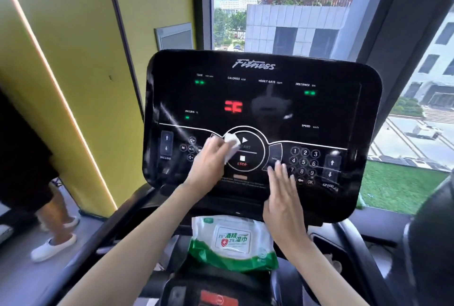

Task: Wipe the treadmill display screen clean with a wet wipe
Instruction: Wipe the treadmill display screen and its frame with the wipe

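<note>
White wet wipe [231,146] sits bunched under the left hand [208,162] fingers, pressed to the treadmill display screen [260,114] beside the START button to scrub it, while the right hand [282,197] lies flat, fingers spread and empty, bracing the console by the keypad [304,162].

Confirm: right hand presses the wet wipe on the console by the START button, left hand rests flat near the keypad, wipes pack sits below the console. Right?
Hands are swapped. In the head view the left hand presses the wet wipe by the START button; the right hand lies flat near the keypad. The wipes pack placement is correct.
</note>
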Demonstrator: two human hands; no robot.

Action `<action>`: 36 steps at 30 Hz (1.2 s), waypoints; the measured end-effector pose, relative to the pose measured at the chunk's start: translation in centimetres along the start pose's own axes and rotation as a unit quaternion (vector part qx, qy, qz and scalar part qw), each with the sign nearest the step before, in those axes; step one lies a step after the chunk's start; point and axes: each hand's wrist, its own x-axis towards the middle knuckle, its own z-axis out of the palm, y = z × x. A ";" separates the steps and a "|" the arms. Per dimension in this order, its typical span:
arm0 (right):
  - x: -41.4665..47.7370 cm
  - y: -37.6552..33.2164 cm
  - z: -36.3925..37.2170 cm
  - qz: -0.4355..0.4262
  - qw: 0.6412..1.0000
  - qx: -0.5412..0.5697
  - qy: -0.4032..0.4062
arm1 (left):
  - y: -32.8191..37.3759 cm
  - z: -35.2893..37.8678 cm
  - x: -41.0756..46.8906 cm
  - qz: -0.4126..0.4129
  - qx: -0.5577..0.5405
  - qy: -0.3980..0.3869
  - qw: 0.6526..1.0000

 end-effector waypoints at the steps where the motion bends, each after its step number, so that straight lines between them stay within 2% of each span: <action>1: -0.1 0.0 0.1 0.004 1.000 0.002 0.002 | -0.3 -0.1 -0.1 -0.121 -0.029 0.070 0.990; 2: -0.2 0.1 0.2 0.006 1.000 0.003 0.004 | 0.4 0.0 -0.2 -0.212 -0.037 0.112 0.970; 3: -0.3 0.1 0.3 0.007 1.000 0.004 0.005 | 1.5 0.3 -0.2 -0.248 -0.022 0.119 0.961; 4: -0.4 0.2 0.5 0.008 1.000 0.003 0.004 | 3.0 0.8 -0.3 -0.233 0.000 0.099 0.967; 5: -0.5 0.2 0.6 0.010 1.000 0.002 0.002 | 4.5 1.4 -0.7 -0.160 0.015 0.055 0.985; 6: -0.5 0.1 0.8 0.012 1.000 0.001 0.000 | 5.8 1.9 -1.4 -0.042 0.014 -0.006 0.999; 7: -0.5 0.0 0.9 0.015 1.000 0.001 0.000 | 6.3 2.4 -2.2 0.089 0.019 -0.069 0.993; 8: -0.4 -0.1 0.9 0.019 1.000 0.003 0.002 | 6.0 2.4 -2.6 0.179 0.038 -0.108 0.977; 9: -0.3 -0.3 1.0 0.021 1.000 0.004 0.006 | 4.9 2.2 -2.7 0.198 0.035 -0.112 0.973; 10: -0.3 -0.4 1.0 0.024 1.000 0.004 0.011 | 3.9 1.7 -2.6 0.150 0.013 -0.096 0.984; 12: -0.4 -0.5 1.1 0.027 0.999 0.004 0.022 | 1.5 0.8 -2.4 -0.008 -0.024 0.016 1.000; 14: -0.6 -0.4 1.3 0.024 0.999 0.005 0.026 | 0.4 0.3 -2.2 -0.149 -0.026 0.120 0.981; 16: -0.9 -0.2 1.5 0.025 0.999 0.009 0.022 | 1.4 0.9 -1.8 -0.194 -0.027 0.142 0.970; 17: -1.0 -0.3 1.5 0.028 0.999 0.013 0.019 | 2.6 1.4 -1.9 -0.160 -0.034 0.116 0.980; 19: -0.8 -0.4 1.5 0.038 0.999 0.020 0.017 | 5.2 2.6 -2.7 -0.003 -0.035 -0.003 0.999; 21: -0.7 -0.6 1.5 0.039 0.999 0.023 0.024 | 5.8 3.1 -3.6 0.132 -0.031 -0.098 0.986; 22: -0.5 -0.6 1.5 0.036 0.999 0.024 0.027 | 5.1 2.6 -3.6 0.139 -0.040 -0.114 0.983; 24: -0.4 -0.9 1.6 0.032 0.999 0.026 0.031 | 2.5 1.0 -3.5 0.065 -0.051 -0.092 0.992; 27: -0.3 -1.8 2.0 0.028 0.999 0.036 0.026 | -2.5 -2.1 -3.3 -0.114 -0.031 0.018 0.993; 29: -0.1 -2.6 2.4 0.018 0.999 0.038 0.022 | -4.6 -3.6 -2.8 -0.283 -0.028 0.088 0.955; 30: 0.1 -3.1 2.5 0.012 0.999 0.042 0.021 | -4.6 -3.9 -2.6 -0.331 -0.016 0.107 0.937; 31: 0.3 -3.5 2.7 0.006 0.999 0.048 0.020 | -4.2 -3.9 -2.4 -0.326 0.006 0.109 0.939; 32: 0.5 -4.0 2.9 0.000 0.998 0.054 0.017 | -3.3 -3.7 -2.5 -0.278 0.023 0.085 0.957; 34: 0.9 -4.6 3.2 -0.013 0.998 0.057 0.011 | -1.8 -2.8 -3.6 -0.120 0.023 -0.036 0.992; 35: 1.1 -4.9 3.4 -0.018 0.998 0.056 0.011 | -1.8 -2.6 -4.2 -0.046 0.017 -0.102 0.994; 36: 1.2 -4.9 3.5 -0.018 0.998 0.053 0.011 | -2.6 -2.6 -4.6 0.002 0.024 -0.134 0.991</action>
